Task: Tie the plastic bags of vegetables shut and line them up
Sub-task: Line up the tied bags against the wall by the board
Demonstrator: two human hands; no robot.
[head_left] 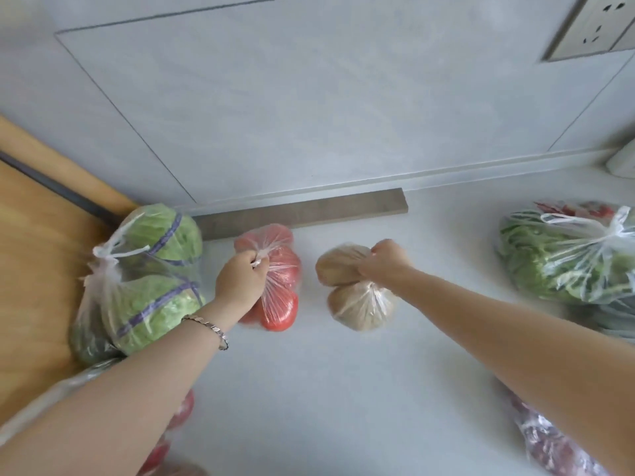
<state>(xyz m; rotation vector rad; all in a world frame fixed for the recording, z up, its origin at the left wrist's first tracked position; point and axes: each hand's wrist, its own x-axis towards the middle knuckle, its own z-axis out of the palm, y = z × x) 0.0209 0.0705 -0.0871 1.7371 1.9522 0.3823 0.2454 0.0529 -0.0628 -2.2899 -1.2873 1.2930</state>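
Left hand [242, 276]: clenched on tomato bag [280, 297] neck, beside cabbage bag [151, 280].
Right hand [385, 261]: clenched on potato bag [360, 307] neck.
Handling: slippery film, likely heavy; lift by necks.

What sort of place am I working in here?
Probably a home kitchen: a pale worktop against a tiled wall with a socket, a wooden board at the left, and bagged vegetables, the left hand gripping the tomato bag, the right hand the potato bag.
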